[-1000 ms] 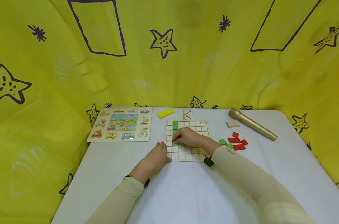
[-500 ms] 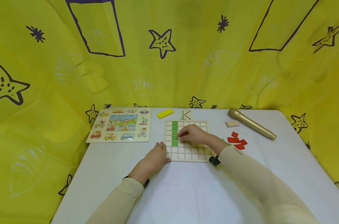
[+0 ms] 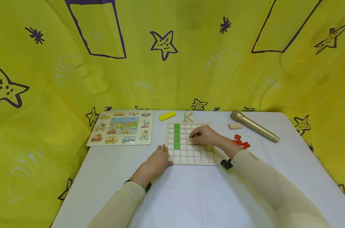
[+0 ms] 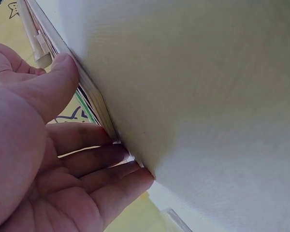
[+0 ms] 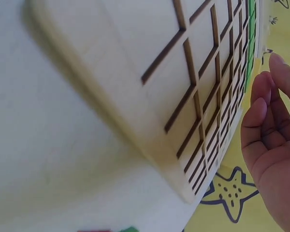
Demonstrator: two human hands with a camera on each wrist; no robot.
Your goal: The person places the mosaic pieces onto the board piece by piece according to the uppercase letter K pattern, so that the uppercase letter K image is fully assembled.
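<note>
A wooden grid board (image 3: 199, 156) lies on the white table (image 3: 189, 196). Several green tiles (image 3: 176, 136) fill one column near its left side. My right hand (image 3: 204, 135) hovers over the board's upper middle; in the right wrist view its fingers (image 5: 268, 125) are loosely curled and hold nothing, above the board (image 5: 150, 72). My left hand (image 3: 158, 158) lies flat on the table, fingers against the board's lower left edge (image 4: 89, 92), with thumb and fingers (image 4: 63, 77) straight. Loose red tiles (image 3: 240, 141) lie right of the board, partly hidden by my right arm.
A picture puzzle board (image 3: 121, 127) sits at the left. Behind the grid are a yellow block (image 3: 167, 116) and a small pattern card (image 3: 188, 117). A wooden block (image 3: 235, 126) and a gold microphone (image 3: 255, 126) lie at the right. Yellow cloth walls surround the table.
My right hand has drawn away to the right from the green column, uncovering a green tile at the column's lower end. The left hand has stayed in place.
</note>
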